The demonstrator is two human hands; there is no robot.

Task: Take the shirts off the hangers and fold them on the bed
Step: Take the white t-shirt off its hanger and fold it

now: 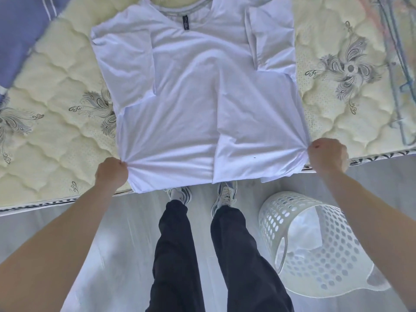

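A white T-shirt (pixel 191 91) lies flat on the quilted mattress (pixel 51 91), collar away from me, with both sides and sleeves folded inward over its middle. Its hem hangs slightly over the bed's near edge. My left hand (pixel 111 172) pinches the hem's left corner, and my right hand (pixel 327 155) pinches the right corner. The cloth bunches at both grips. Thin pale blue hangers (pixel 403 91) lie on the mattress at the far right.
A white perforated laundry basket (pixel 319 244) with white cloth inside stands on the pale floor by my right leg. Blue bedding (pixel 20 30) covers the mattress's far left corner. My legs and shoes stand against the bed's edge.
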